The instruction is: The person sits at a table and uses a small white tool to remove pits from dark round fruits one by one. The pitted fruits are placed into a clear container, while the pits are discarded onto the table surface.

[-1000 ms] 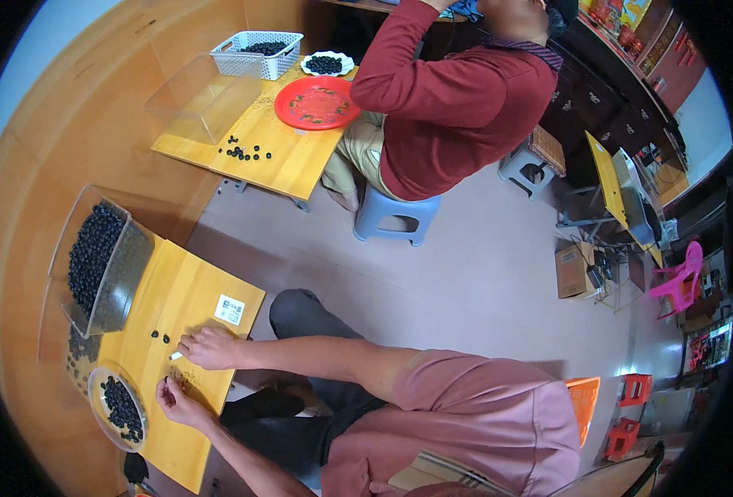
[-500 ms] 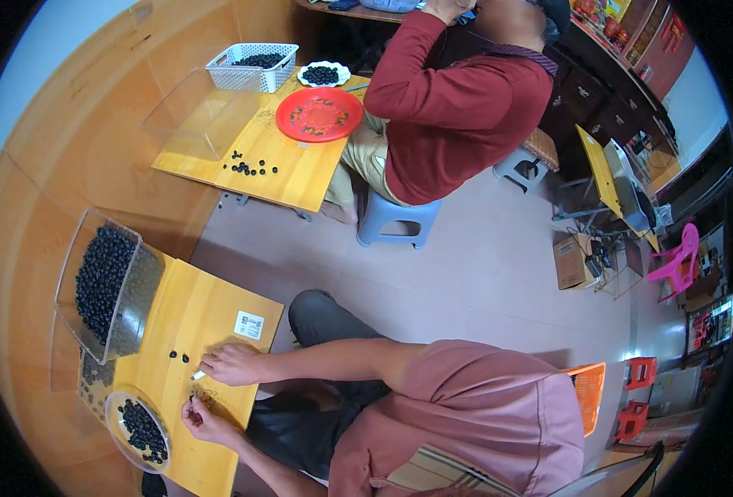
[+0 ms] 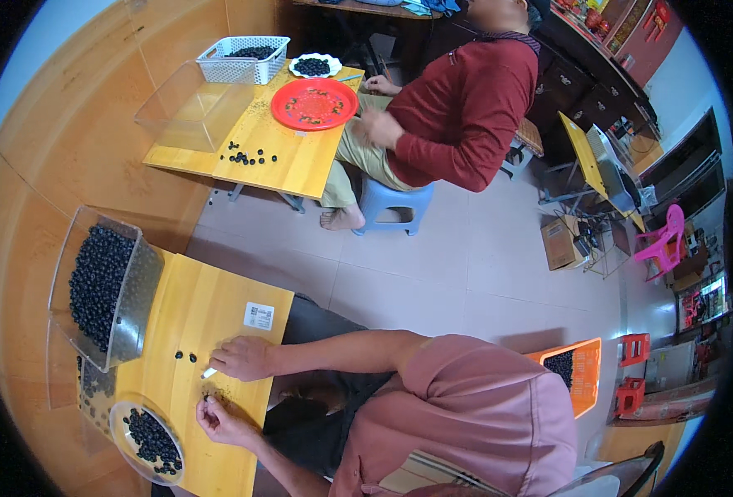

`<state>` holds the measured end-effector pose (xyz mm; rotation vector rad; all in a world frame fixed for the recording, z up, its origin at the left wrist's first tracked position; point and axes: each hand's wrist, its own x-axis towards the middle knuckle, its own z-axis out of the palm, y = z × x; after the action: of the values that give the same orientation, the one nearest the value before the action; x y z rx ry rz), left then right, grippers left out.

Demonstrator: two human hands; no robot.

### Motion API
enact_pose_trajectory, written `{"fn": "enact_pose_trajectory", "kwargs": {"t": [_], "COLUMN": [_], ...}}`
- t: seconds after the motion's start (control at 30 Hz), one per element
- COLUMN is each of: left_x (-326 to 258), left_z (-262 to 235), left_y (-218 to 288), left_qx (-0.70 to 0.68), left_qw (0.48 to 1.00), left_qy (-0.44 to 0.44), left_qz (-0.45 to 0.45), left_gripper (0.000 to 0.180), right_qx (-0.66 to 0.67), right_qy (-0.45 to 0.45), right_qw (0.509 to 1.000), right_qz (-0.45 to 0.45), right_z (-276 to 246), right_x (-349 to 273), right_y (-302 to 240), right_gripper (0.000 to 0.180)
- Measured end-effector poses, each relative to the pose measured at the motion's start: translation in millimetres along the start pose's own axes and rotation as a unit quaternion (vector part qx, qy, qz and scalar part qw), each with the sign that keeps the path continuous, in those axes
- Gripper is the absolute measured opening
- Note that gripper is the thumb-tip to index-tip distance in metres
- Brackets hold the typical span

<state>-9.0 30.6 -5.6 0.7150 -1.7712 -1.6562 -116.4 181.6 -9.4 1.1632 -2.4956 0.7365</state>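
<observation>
My right hand (image 3: 246, 359) is closed around a slim white tool (image 3: 209, 373), whose end sticks out toward the left; its tip is too small to make out. Just below it, my left hand (image 3: 224, 424) pinches a small black round piece (image 3: 209, 398) between thumb and fingertips. Dark crumbs (image 3: 230, 404) lie on the yellow table (image 3: 217, 290) between the hands. Two black round pieces (image 3: 186, 356) rest left of my right hand. A clear round bowl (image 3: 118, 424) with many such pieces stands left of my left hand.
A large clear bin (image 3: 137, 319) heaped with black round pieces stands at the table's far left. Across the floor, a co-worker in a red sweater (image 3: 466, 108) sits at another table (image 3: 300, 157) with a red plate (image 3: 315, 104) and a white basket (image 3: 271, 73).
The co-worker's hands have come down from near the head to the lap and table edge. My view has shifted slightly; my hands keep much the same grip close together.
</observation>
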Motion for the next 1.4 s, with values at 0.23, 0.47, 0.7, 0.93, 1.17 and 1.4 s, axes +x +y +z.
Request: {"fn": "enact_pose_trajectory", "kwargs": {"t": [0.23,0.47,0.7,0.93,1.17,1.4], "left_x": [1,3,0,-1,-11,-10], "left_z": [3,6,7,3,11,19], "left_y": [0,2,-5,14,-2,1], "left_qx": [-0.027,0.011,-0.042,0.14,0.002,-0.057], "left_qw": [0.999,0.999,0.999,0.984,1.0,0.998], "left_qy": [-0.015,-0.001,0.026,0.032,0.003,-0.003], "left_qz": [0.016,0.045,0.006,0.103,0.025,0.013], "left_gripper": [0.012,0.013,0.021,0.017,0.026,0.032], "right_qx": [0.01,-0.009,-0.001,0.017,0.054,0.059], "right_qy": [-0.018,-0.014,0.025,0.029,0.003,0.04], "right_qw": [1.0,1.0,0.998,0.999,0.997,0.993], "right_qz": [0.0,-0.015,-0.056,-0.034,-0.056,-0.095], "right_z": [5,-7,3,2,-30,-25], "right_x": [0,2,-1,2,9,0], "right_y": [4,6,11,7,0,-4], "right_gripper": [0.019,0.02,0.017,0.015,0.019,0.022]}}
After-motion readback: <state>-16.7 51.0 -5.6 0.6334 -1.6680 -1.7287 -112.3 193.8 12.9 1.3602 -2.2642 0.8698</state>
